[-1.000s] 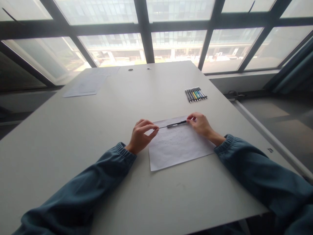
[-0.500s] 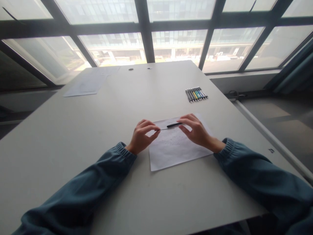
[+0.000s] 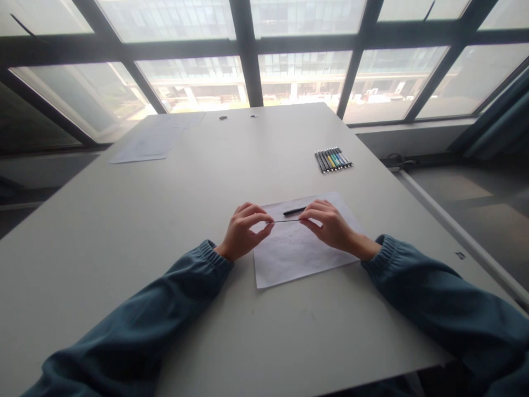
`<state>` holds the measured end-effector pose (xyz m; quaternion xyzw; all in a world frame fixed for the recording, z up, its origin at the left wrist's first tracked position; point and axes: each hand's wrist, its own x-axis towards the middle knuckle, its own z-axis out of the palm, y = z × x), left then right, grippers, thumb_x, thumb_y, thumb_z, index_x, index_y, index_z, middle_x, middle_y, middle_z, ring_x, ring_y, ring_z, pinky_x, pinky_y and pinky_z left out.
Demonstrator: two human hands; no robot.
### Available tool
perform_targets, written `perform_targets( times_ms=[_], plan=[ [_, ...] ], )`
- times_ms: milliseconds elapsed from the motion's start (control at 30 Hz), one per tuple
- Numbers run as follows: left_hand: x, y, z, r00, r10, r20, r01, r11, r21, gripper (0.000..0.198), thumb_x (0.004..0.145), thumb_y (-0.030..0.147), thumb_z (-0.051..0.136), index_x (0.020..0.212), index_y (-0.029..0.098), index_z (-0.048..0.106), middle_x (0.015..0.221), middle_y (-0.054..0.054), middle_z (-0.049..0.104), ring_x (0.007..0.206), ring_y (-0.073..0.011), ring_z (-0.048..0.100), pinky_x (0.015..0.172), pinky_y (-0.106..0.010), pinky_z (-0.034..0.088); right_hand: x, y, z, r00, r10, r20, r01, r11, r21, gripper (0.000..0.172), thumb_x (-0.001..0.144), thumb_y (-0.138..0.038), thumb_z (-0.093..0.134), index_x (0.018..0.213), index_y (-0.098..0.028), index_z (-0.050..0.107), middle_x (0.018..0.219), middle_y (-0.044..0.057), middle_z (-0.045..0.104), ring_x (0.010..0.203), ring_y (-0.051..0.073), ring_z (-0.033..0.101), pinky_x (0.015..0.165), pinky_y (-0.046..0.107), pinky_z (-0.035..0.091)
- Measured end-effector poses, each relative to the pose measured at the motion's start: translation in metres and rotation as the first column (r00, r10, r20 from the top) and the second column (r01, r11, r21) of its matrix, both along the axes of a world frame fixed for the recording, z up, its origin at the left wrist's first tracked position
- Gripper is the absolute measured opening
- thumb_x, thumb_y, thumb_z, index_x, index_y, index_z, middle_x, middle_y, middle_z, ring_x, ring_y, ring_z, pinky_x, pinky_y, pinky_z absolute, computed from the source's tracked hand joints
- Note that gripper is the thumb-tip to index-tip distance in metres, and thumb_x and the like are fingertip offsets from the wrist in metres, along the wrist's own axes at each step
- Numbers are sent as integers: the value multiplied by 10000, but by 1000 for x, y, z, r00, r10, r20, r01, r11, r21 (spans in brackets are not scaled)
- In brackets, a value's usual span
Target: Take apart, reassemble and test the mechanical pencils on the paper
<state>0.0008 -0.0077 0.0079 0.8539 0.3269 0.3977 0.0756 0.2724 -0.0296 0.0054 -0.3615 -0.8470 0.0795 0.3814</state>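
Note:
My left hand [image 3: 244, 232] pinches the left end of a thin dark pen refill [image 3: 285, 221]. My right hand [image 3: 329, 225] pinches its right end, so the refill is level just above a white sheet of paper [image 3: 297, 256] with faint drawing on it. A black pen barrel [image 3: 294, 210] lies on the sheet just behind the refill, close to my right fingertips and not held.
A row of several coloured pens [image 3: 333, 159] lies at the right of the grey table [image 3: 124, 231]. More paper sheets [image 3: 152, 141] lie at the far left. Two small dark spots [image 3: 223, 117] mark the far edge, under large windows.
My right hand moved left with the black barrel, let it go on the paper, and now pinches the right end of the refill. My left hand stayed in place.

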Motion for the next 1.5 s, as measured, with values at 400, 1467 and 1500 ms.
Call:
perform_targets(
  times_ms=[400, 1467, 1500],
  plan=[
    [-4, 5, -9, 996, 40, -76, -40, 999, -1, 59, 875, 300, 728, 873, 283, 784, 874, -32, 640, 831, -179, 550, 816, -357, 480, 38, 2, -3, 979, -179, -94, 172, 982, -76, 110, 915, -251, 655, 854, -238, 746, 879, 66, 670, 877, 238, 594, 827, 417, 497],
    [-4, 4, -7, 997, 71, -35, -75, 992, -105, 217, 992, 339, 552, 1042, 233, 735, 1040, -58, 652, 988, -209, 558, 944, -400, 465, 33, 4, -15, 975, -196, -110, 187, 979, -85, 149, 911, -212, 639, 779, -207, 708, 826, 53, 689, 840, 224, 604, 828, 395, 499],
    [-4, 4, -7, 996, 89, -11, -89, 989, -117, 244, 1011, 336, 513, 1070, 226, 723, 1036, -58, 655, 997, -208, 565, 953, -399, 459, 34, 4, -14, 966, -219, -138, 210, 975, -73, 134, 915, -211, 629, 813, -207, 717, 832, 53, 688, 843, 224, 607, 830, 393, 500]
  ],
)
